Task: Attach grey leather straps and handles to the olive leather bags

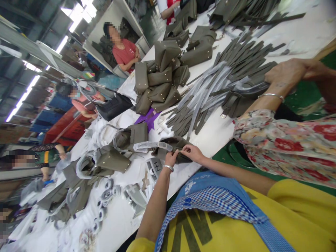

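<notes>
An olive-grey handbag (181, 142) lies at the near edge of the white table, its handle (151, 145) wrapped in clear plastic. My left hand (171, 159), a bracelet at its wrist, pinches the edge of this bag. Close beside it, my right hand (192, 153) has its fingers closed on the same edge. Whatever small part may sit between the fingertips is too small to make out. To the left of my hands lie grey pieces with cut-out shapes (153, 168).
A co-worker's hands (286, 71) work at another bag (237, 103) on my right. Loose straps (210, 87) spread across the white table (123, 218), behind them a pile of bags (160, 80). More bags (111, 159) and plastic rolls (106, 194) lie left. Other people stand along the far side.
</notes>
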Tool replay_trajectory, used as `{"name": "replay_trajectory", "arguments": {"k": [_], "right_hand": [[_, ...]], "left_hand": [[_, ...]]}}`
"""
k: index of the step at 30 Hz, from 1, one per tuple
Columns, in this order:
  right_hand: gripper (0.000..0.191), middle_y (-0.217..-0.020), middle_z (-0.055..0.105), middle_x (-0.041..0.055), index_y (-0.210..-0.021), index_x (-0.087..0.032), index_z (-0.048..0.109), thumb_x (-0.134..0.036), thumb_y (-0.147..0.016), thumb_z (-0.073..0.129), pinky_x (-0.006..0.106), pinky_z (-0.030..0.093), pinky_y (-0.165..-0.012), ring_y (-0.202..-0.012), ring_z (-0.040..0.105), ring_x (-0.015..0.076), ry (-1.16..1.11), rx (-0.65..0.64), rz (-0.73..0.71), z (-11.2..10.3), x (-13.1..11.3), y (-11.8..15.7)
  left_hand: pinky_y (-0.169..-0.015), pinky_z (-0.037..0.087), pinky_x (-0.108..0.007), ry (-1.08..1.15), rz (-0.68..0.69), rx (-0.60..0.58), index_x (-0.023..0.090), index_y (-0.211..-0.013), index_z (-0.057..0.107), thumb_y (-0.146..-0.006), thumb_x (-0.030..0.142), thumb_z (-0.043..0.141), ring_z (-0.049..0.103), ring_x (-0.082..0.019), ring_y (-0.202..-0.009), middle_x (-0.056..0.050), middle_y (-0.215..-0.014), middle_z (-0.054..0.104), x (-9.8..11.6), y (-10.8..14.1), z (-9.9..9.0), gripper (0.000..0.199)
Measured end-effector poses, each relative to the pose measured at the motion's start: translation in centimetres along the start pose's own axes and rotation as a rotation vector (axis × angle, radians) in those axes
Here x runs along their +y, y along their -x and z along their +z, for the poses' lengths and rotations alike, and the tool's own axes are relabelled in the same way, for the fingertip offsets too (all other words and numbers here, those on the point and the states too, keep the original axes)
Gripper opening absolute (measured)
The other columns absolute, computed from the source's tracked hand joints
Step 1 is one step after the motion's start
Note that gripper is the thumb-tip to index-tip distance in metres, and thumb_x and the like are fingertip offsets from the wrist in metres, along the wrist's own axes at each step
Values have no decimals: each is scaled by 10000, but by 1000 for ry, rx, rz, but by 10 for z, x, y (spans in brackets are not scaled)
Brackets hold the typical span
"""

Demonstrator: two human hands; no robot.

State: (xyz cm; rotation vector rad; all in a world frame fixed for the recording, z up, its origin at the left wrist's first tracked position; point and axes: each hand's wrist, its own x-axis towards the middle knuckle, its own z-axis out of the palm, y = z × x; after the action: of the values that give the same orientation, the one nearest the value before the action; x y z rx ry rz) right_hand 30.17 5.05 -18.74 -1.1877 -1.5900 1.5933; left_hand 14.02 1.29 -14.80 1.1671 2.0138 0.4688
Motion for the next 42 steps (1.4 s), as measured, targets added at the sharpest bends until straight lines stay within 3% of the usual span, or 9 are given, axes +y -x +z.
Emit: {"name": "replay_trajectory", "arguments": {"k": [5, 11, 14, 17, 22, 25, 29, 36, 42], "right_hand": [[275, -676, 642, 7, -767, -182, 616, -453, -767, 566, 232, 428, -557, -620, 575, 133, 71, -53, -14, -1, 0, -3], [302, -607, 657, 12, -687, -172, 650, -465, -736, 593, 231, 413, -525, -549, 581, 138, 225, -455, 18, -38, -20, -42], [422, -613, 672, 26, -650, -174, 658, -509, -826, 470, 230, 408, -553, -571, 599, 141, 463, -361, 3, -46, -47, -87], [390, -804, 706, 44, -813, -177, 678, -459, -882, 419, 226, 407, -661, -771, 621, 158, 706, -165, -84, -22, -68, -142], [280, -999, 675, 149, -952, -108, 646, -350, -826, 584, 275, 419, -787, -960, 595, 229, 841, -202, -8, 55, -62, -216], [322, -1067, 630, 182, -1008, -68, 609, -323, -812, 623, 345, 438, -843, -1005, 577, 251, 855, -206, 50, 88, -49, -240], [274, -1037, 611, 76, -1035, -117, 580, -337, -873, 554, 383, 492, -808, -912, 594, 179, 773, -221, 139, 101, -45, -257], [150, -645, 582, 6, -866, -131, 582, -243, -767, 589, 224, 403, -485, -514, 491, 95, 357, -173, 231, 47, -76, -234], [339, -612, 478, -44, -1070, -205, 539, -356, -767, 546, 204, 388, -489, -508, 421, 83, -328, -148, 141, -41, -105, -113]], "left_hand": [[-711, 468, -308, -6, 6, 60, 66, -853, 680, -802, 504, 524, 635, -230, -779, -138, -811, 704, 3, 7, 2, 467], [-710, 453, -311, 37, 32, 108, 87, -833, 675, -809, 463, 526, 633, -224, -757, -128, -790, 701, 2, 17, 8, 405], [-696, 440, -309, 41, 34, 124, 98, -819, 670, -813, 450, 520, 630, -225, -753, -123, -776, 696, 1, 19, 12, 383], [-668, 429, -299, 27, 28, 130, 110, -822, 666, -819, 438, 505, 628, -220, -733, -113, -761, 691, 4, 20, 14, 366], [-662, 420, -287, 96, 34, 130, 140, -860, 666, -814, 425, 507, 619, -206, -736, -89, -779, 686, 7, 23, 18, 329], [-627, 408, -282, 124, -7, 126, 145, -863, 656, -799, 435, 524, 600, -197, -704, -83, -773, 675, 3, 23, 23, 325], [-594, 394, -274, 142, -24, 102, 150, -871, 644, -797, 440, 522, 584, -186, -683, -73, -767, 666, -1, 21, 26, 323], [-650, 407, -283, 31, 60, 79, 157, -847, 655, -817, 457, 499, 611, -206, -746, -83, -795, 681, 10, 15, 14, 340], [-627, 399, -270, -24, 78, 62, 159, -828, 654, -828, 472, 492, 612, -195, -717, -78, -770, 681, 11, 7, 14, 352]]}}
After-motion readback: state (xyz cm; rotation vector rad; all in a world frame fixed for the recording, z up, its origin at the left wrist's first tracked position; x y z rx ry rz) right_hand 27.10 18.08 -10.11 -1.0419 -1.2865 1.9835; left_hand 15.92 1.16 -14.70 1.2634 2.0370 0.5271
